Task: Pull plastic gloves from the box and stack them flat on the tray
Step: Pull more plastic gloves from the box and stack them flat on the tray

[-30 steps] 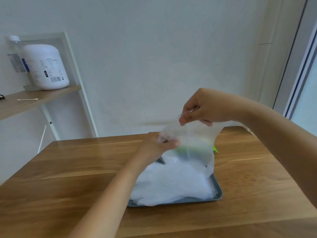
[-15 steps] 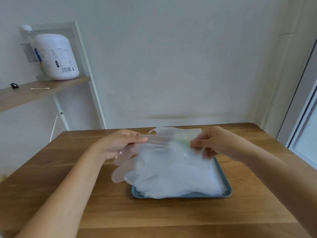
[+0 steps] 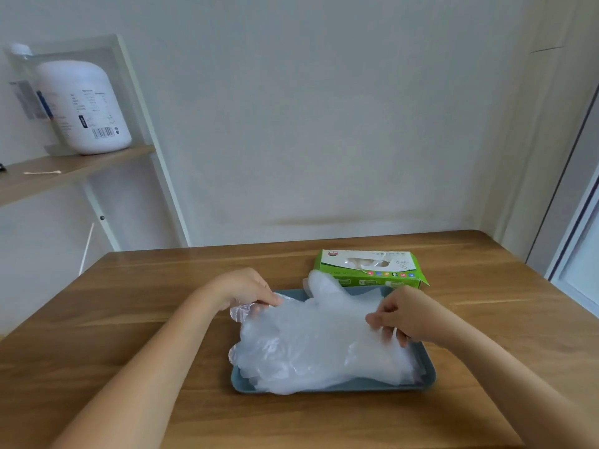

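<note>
1. Wooden table (image 3: 129, 319) against a plain pale wall, with a blue-grey tray (image 3: 431, 367) set near the middle
2. On that tray, a loose pile of gloves (image 3: 291, 367) in clear plastic, spilling a little over the left rim
3. Across the pile, the topmost glove (image 3: 324, 325), spread wide and nearly down, with one lobe poking past the far rim toward the box
4. Left hand (image 3: 243, 286) at the tray's far left corner, thumb and fingers curled in, pinching the glove's crinkled edge
5. Right hand (image 3: 408, 315) over the right side, fingers likewise curled and pinching the opposite edge
6. Held from both ends, most likely to keep the flimsy film taut so it settles flat instead of bunching
7. Just behind the tray, a green box (image 3: 369, 268), opening upward with more film showing; probably parked there for a short reach to the next glove
8. Well off to the left, a shelf (image 3: 74, 170) carrying a white jug (image 3: 87, 105) and a cotton swab (image 3: 42, 172)
</note>
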`<state>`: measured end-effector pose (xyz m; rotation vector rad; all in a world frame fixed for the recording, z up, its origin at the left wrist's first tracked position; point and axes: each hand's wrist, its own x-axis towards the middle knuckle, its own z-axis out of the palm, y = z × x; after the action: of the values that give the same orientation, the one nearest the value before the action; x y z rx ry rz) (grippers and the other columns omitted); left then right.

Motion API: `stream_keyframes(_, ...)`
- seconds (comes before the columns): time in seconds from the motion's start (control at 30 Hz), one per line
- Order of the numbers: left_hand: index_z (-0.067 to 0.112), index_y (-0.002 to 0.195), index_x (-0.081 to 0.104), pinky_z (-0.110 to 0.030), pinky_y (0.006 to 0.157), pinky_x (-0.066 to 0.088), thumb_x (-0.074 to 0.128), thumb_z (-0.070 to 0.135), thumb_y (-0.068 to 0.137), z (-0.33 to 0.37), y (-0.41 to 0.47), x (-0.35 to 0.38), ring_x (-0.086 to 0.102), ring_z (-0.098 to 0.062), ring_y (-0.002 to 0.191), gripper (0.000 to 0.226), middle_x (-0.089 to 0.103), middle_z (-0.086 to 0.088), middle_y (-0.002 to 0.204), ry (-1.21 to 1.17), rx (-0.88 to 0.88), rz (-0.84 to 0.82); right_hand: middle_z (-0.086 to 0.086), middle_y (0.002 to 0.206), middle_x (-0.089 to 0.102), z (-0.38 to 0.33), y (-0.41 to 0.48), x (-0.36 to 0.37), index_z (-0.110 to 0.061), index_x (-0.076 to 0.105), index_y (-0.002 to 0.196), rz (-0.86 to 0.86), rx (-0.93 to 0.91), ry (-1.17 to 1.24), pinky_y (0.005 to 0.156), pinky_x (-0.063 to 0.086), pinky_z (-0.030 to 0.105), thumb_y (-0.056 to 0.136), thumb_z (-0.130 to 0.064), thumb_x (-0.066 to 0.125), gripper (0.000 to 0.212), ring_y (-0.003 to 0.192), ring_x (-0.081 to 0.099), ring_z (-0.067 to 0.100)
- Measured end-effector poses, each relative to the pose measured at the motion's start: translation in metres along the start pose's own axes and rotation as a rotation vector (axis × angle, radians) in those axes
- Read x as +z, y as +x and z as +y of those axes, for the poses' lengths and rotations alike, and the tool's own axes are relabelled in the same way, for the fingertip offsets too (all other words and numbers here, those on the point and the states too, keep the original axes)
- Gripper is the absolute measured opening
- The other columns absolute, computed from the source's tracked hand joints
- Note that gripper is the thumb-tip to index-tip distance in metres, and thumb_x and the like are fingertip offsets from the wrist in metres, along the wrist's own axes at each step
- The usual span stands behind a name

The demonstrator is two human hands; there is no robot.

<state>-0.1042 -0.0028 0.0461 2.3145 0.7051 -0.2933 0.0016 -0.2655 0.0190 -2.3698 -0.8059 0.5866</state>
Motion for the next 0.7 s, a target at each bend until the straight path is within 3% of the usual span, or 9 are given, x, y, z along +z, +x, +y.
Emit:
stream_keyframes(0.17,0.009,0.08,0.067,-0.028,0.069,0.046,0.071,0.035,0.084,-0.001,0.009,0.011,0.054,-0.017,0.07,0.027,0.062,-0.003,0.073,0.192,-0.05,0.007,-0.002,0.065,0.069,0.005,0.004,0.005,-0.013,0.065,0.069,0.022,0.012,0.016,0.042,0.04,0.017,0.091,-0.024,0.062,0.024,0.037,0.053,0.007)
stream_keyframes(0.2,0.01,0.084,0.064,-0.028,0.066,0.044,0.071,0.034,0.084,-0.001,0.007,0.013,0.052,-0.017,0.071,0.025,0.06,-0.003,0.078,0.253,-0.054,0.069,-0.003,0.063,0.068,0.006,0.004,0.005,-0.013,0.065,0.069,0.019,0.013,0.012,0.041,0.039,0.017,0.091,-0.024,0.061,0.025,0.036,0.052,0.007)
stream_keyframes(0.27,0.013,0.112,0.056,-0.029,0.073,0.045,0.067,0.031,0.088,0.003,0.0,0.021,0.056,-0.018,0.087,0.032,0.056,-0.005,0.102,0.366,-0.012,0.303,-0.003,0.061,0.068,0.008,0.005,0.005,-0.013,0.065,0.07,0.011,0.012,-0.013,0.04,0.037,0.015,0.091,-0.025,0.061,0.025,0.035,0.05,0.007)
stream_keyframes(0.33,0.015,0.131,0.045,-0.029,0.085,0.045,0.061,0.029,0.093,0.013,-0.013,0.033,0.055,-0.019,0.109,0.044,0.048,-0.002,0.128,0.353,0.173,0.592,-0.004,0.059,0.067,0.01,0.006,0.006,-0.012,0.066,0.071,-0.003,0.01,-0.039,0.041,0.037,0.014,0.092,-0.026,0.06,0.026,0.034,0.049,0.006)
stream_keyframes(0.4,0.02,0.119,0.055,-0.025,0.085,0.043,0.058,0.027,0.094,0.027,-0.026,0.048,0.055,-0.011,0.103,0.026,0.053,0.007,0.121,0.232,0.472,0.741,-0.004,0.056,0.066,0.012,0.008,0.006,-0.011,0.067,0.074,-0.007,0.011,-0.048,0.042,0.038,0.014,0.092,-0.027,0.06,0.025,0.034,0.048,0.005)
stream_keyframes(0.47,0.021,0.097,0.063,-0.028,0.08,0.045,0.059,0.025,0.093,0.035,-0.031,0.063,0.056,-0.006,0.088,0.007,0.06,0.012,0.1,0.184,0.638,0.661,-0.005,0.055,0.065,0.013,0.009,0.006,-0.011,0.067,0.075,-0.007,0.01,-0.054,0.044,0.04,0.014,0.092,-0.027,0.06,0.025,0.035,0.048,0.006)
stream_keyframes(0.53,0.019,0.096,0.068,-0.031,0.083,0.046,0.06,0.025,0.093,0.034,-0.025,0.081,0.059,-0.007,0.091,0.011,0.064,0.008,0.098,0.201,0.684,0.493,-0.005,0.053,0.064,0.013,0.009,0.006,-0.012,0.067,0.072,-0.007,0.008,-0.058,0.045,0.041,0.015,0.091,-0.027,0.061,0.025,0.035,0.048,0.006)
stream_keyframes(0.6,0.02,0.121,0.062,-0.027,0.096,0.043,0.058,0.034,0.095,0.032,-0.017,0.095,0.056,-0.009,0.111,0.03,0.061,0.006,0.122,0.265,0.669,0.34,-0.005,0.049,0.062,0.014,0.008,0.006,-0.012,0.065,0.07,0.0,0.01,-0.059,0.044,0.039,0.013,0.091,-0.026,0.061,0.025,0.035,0.047,0.005)
stream_keyframes(0.7,0.021,0.15,0.03,-0.018,0.114,0.019,0.043,0.049,0.098,0.027,-0.01,0.111,0.027,-0.006,0.141,0.06,0.03,0.009,0.156,0.336,0.588,0.164,-0.004,0.044,0.058,0.014,0.008,0.007,-0.009,0.066,0.074,0.011,0.029,-0.086,0.042,0.035,0.011,0.09,-0.024,0.059,0.023,0.034,0.045,0.004)
